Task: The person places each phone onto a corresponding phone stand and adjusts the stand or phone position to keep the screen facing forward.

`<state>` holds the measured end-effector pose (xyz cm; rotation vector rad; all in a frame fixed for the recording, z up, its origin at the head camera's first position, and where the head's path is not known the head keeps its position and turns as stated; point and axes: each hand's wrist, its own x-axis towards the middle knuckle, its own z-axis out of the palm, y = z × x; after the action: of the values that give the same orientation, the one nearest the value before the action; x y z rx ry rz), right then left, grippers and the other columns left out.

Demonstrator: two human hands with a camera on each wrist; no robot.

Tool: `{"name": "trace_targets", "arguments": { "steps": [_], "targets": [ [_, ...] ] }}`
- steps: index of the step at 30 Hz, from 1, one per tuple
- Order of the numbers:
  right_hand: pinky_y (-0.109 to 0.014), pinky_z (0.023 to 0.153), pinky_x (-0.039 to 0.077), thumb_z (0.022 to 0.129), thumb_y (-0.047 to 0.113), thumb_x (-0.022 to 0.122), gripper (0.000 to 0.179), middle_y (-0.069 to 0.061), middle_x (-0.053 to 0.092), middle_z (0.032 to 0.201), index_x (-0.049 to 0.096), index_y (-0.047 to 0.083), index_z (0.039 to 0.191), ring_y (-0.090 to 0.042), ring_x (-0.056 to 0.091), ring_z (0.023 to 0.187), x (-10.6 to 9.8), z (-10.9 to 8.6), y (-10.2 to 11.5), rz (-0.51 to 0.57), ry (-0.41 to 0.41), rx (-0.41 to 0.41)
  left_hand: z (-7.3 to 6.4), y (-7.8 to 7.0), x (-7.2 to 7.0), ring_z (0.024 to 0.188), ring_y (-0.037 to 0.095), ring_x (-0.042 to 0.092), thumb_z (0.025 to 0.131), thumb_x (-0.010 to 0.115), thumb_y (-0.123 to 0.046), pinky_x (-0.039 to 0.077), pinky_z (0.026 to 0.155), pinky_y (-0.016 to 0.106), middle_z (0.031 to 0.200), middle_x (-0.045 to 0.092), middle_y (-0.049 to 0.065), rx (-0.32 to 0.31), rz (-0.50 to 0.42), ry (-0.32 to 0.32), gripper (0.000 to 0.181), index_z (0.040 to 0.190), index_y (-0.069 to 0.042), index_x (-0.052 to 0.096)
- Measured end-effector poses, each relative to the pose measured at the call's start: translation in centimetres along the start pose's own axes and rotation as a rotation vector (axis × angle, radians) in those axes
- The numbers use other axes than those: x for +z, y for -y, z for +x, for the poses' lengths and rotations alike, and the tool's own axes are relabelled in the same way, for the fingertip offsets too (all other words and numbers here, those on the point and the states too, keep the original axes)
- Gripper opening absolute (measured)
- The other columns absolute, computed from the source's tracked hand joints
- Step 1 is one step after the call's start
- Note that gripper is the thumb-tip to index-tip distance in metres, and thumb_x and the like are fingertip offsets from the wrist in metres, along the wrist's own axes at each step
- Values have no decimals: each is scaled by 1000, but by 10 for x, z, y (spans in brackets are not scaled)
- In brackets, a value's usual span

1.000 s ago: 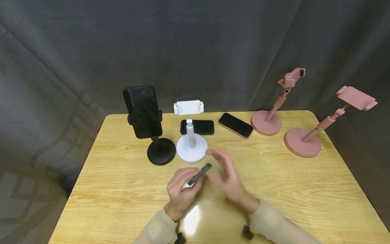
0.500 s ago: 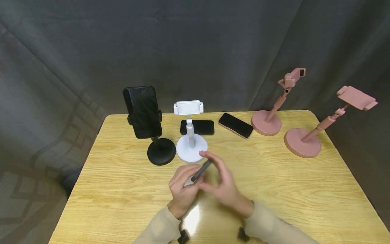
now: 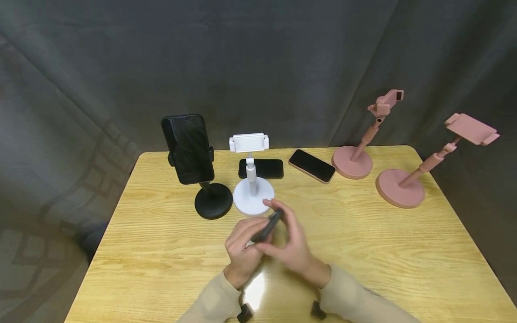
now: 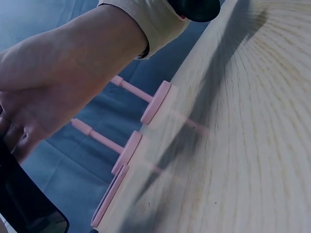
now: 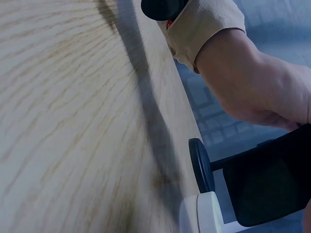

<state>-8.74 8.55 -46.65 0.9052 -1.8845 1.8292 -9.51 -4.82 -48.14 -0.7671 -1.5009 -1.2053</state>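
Near the front middle of the table, a dark phone [image 3: 268, 228] is held up between both hands, nearly edge-on in the head view. My left hand [image 3: 242, 249] grips its lower left side, with a bit of something white showing by the fingers. My right hand [image 3: 296, 249] spans the phone from the right, thumb at the near end and fingers at the far end. In the left wrist view the phone [image 4: 29, 199] shows as a black slab below the right hand [image 4: 58, 77]. The right wrist view shows the left hand [image 5: 257, 82] above a dark slab.
Just beyond the hands stands a white phone stand [image 3: 252, 197]. Left of it, a black stand [image 3: 214, 202] carries a phone [image 3: 190, 150]. Two phones lie behind, one black [image 3: 268, 168], one pink-edged [image 3: 312, 166]. Two pink stands [image 3: 352, 162] are at right.
My right hand has come in from the right and closed on the phone, which was in the left hand alone. The phone has turned slightly, showing more of its dark face.
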Motion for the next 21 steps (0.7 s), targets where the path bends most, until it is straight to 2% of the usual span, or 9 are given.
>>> {"name": "trace_targets", "arguments": {
  "steps": [10,16,21],
  "targets": [
    [-35,123,35,83,45,85,99,-30,52,145,36,-9,150,-27,48,142,4,-3,-2,-7,-28,24,-4,-1,2,74,32,73,96,75,-15,64,75,33,87,75,23,-1,48,2,25,89,10,75],
    [-33,123,35,84,47,84,99,-30,53,144,36,-10,149,-26,49,140,5,-1,0,-32,-41,36,-5,-2,3,76,33,73,97,74,-17,64,79,34,89,75,24,-26,30,6,28,90,10,75],
    [-33,122,36,84,42,86,93,-30,54,142,40,-11,146,-26,51,139,5,-1,-1,-5,-50,22,-7,-3,4,78,33,73,96,74,-13,64,82,32,90,75,25,-37,4,-2,23,89,10,75]
  ]
}}
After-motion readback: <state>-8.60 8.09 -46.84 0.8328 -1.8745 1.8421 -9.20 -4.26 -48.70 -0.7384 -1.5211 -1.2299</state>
